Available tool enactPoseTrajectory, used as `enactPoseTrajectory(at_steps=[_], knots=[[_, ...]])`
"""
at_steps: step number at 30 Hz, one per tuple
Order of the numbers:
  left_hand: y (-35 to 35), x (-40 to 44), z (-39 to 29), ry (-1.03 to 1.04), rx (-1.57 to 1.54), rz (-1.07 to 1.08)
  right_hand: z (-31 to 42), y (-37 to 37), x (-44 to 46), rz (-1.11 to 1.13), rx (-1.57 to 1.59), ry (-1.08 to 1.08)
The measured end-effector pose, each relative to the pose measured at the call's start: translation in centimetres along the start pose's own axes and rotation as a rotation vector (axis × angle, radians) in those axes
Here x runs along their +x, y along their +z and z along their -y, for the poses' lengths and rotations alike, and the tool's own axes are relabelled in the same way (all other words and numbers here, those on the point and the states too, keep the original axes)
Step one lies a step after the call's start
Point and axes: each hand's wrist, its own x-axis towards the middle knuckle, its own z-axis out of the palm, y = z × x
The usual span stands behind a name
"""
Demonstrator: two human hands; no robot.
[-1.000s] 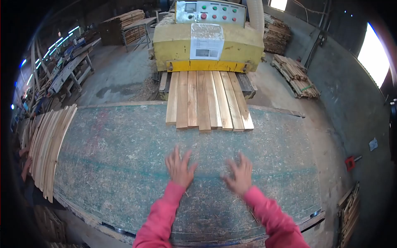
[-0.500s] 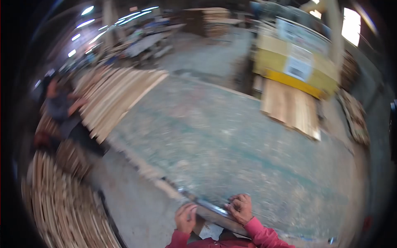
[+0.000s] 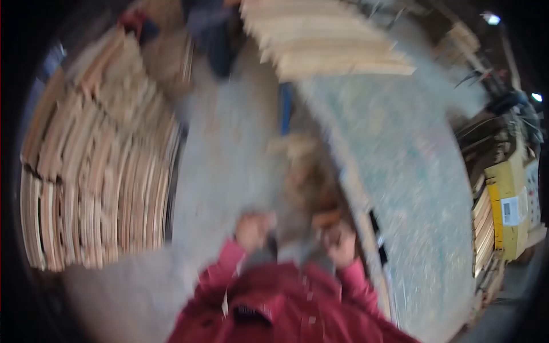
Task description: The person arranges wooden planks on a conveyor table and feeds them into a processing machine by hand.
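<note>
My left hand [image 3: 253,230] is low in front of my body, over the concrete floor, with its fingers smeared by motion. To its right, my right hand [image 3: 338,243] hangs beside the edge of the worn greenish table [image 3: 412,188]. Its fingers look curled but blurred, and I cannot make out anything in them. Close to that hand, a reddish-brown piece [image 3: 326,218] shows at the table's side; whether they touch is unclear. Long pale wooden strips [image 3: 326,43] lie side by side across the table's far end.
A large stack of wooden strips [image 3: 108,177] stands on the left, across the floor [image 3: 211,143]. A person [image 3: 214,40] is at the far end. A blue table leg [image 3: 285,108] and wood scraps [image 3: 303,168] border the table. The yellow machine [image 3: 506,211] is at right.
My view has swung left and down, so the table and yellow machine now appear farther right. Both hands have gone from the table's near edge to in front of my body.
</note>
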Motion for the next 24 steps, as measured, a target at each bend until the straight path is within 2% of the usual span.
enactPoseTrajectory(at_steps=[1, 2, 3, 4, 6, 10, 16, 17, 19, 23, 24], knots=[[-1.2, -1.0, 3.5, -0.035, -0.097, -0.097, 1.7, 0.1, 1.6, 0.133, 0.059, 0.055], [-5.3, -0.2, 4.3, -0.307, -0.241, -0.085, 2.8, 1.2, 3.6, 0.177, 0.106, -0.038], [-6.5, -0.2, 7.8, -0.189, -0.139, -0.185, 2.1, 2.6, 5.3, 0.116, 0.033, -0.113], [-9.8, 0.6, 9.1, -0.338, -0.218, -0.051, 2.6, 2.8, 6.6, 0.18, 0.029, -0.045], [-12.9, 3.0, 12.2, -0.218, -0.022, -0.099, 4.9, 2.3, 11.2, 0.202, 0.033, -0.014], [-17.0, 10.9, 15.9, -0.137, 0.041, -0.068, 5.0, 2.7, 18.4, 0.106, 0.011, -0.023], [-17.7, 26.8, 20.2, 0.026, 0.155, 0.019, 2.1, 4.4, 27.0, -0.001, 0.011, 0.081], [-18.0, 32.3, 21.1, 0.096, 0.191, -0.016, 1.6, 4.2, 30.0, -0.092, -0.012, 0.032], [-17.6, 37.0, 21.2, 0.188, 0.232, -0.059, 0.4, 3.7, 32.3, -0.133, -0.098, 0.099], [-17.4, 44.0, 23.5, 0.215, 0.213, -0.132, -0.4, 3.4, 36.2, -0.218, -0.065, 0.176], [-17.6, 45.5, 24.2, 0.173, 0.259, -0.086, -0.3, 3.2, 36.7, -0.225, -0.028, 0.206]])
